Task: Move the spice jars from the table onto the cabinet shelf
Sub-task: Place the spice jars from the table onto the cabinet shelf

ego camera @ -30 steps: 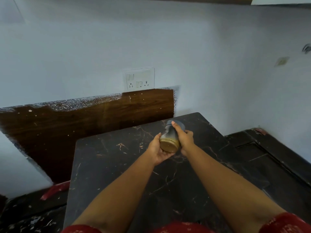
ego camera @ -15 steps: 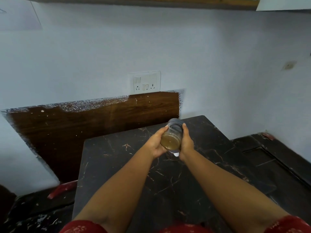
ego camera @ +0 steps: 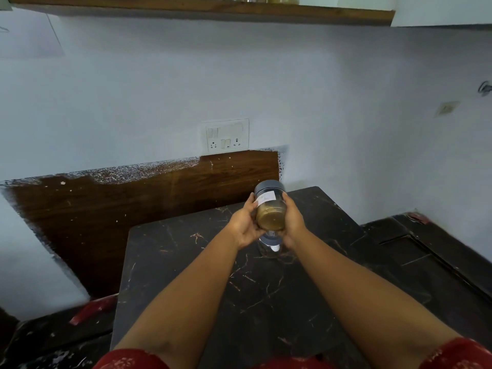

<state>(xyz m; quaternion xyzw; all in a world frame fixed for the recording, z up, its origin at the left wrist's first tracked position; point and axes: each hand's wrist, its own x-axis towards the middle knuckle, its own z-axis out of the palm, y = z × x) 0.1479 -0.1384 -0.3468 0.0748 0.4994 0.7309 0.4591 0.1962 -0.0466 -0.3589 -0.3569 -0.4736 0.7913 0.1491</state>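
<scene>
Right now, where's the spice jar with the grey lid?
In the head view, the spice jar sits centre frame, held between the left hand and right hand, above the dark marble table.

Both hands, left and right, grip one jar in the air above the table. Above the hands bare wall runs open up to the shelf, whose wooden front edge crosses overhead; objects stand on it above and to the right. Just beyond the hands a wood panel backs the table, with a socket plate on the wall above it. Directly beneath the hands a second jar stands on the table. Left and right of the hands the air is open.
</scene>
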